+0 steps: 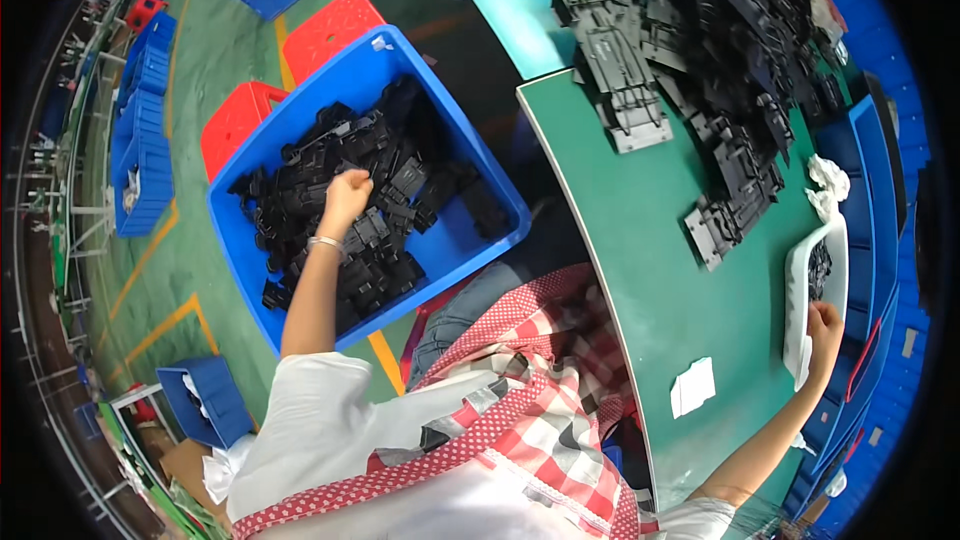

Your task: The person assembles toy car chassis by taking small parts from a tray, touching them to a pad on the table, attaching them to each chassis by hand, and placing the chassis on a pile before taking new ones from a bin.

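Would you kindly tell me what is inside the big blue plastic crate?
The big blue plastic crate holds a heap of black moulded plastic parts; the left hand reaches into them. Its bare floor shows rightward; lower layers are covered.

The light is bright and even, with soft shadows. The long green table [640,240] curves strongly near the dark round rim, where details blur.

Mount: I have one head-worn fisheye view.
Facing: steeply down over the green table [640,240] and blue crate [470,155].
Range: arm's reach.
Overlap: none, single view.
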The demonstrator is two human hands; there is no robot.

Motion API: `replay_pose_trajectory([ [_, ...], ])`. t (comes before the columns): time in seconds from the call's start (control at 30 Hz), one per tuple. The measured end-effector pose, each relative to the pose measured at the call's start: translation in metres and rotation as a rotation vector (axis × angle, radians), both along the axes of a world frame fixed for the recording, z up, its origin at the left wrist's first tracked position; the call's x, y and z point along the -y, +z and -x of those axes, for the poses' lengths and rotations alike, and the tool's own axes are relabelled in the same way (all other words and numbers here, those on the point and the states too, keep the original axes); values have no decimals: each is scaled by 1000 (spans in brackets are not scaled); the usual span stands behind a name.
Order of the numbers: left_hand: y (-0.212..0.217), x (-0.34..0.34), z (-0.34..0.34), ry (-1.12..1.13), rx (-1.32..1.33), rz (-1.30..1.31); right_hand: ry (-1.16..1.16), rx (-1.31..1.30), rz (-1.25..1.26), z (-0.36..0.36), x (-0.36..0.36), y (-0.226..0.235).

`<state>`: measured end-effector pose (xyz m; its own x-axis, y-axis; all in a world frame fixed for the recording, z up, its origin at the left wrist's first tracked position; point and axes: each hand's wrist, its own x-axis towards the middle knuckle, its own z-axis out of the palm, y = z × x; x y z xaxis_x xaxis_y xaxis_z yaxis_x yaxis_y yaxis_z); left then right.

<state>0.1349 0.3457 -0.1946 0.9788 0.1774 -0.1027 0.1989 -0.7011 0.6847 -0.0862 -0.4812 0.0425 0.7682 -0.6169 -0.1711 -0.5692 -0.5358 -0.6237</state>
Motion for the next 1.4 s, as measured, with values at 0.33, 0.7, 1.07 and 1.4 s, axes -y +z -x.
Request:
replay_pose_trajectory([
  [0.33, -27, -37, 33, -36, -119, -795, -233, 341, 249, 38, 13, 1],
  [0.7, 13, -83, 8, -377, 15, -888, -236, 605, 108, 53, -79, 37],
  [1.07, 196, 77, -3, -143, 174, 963, -239, 787, -441, 82, -193, 42],
  [1.4, 233, 296, 92, -378, 255, 1259, 59, 643, -1207, 14, -376, 23],
])
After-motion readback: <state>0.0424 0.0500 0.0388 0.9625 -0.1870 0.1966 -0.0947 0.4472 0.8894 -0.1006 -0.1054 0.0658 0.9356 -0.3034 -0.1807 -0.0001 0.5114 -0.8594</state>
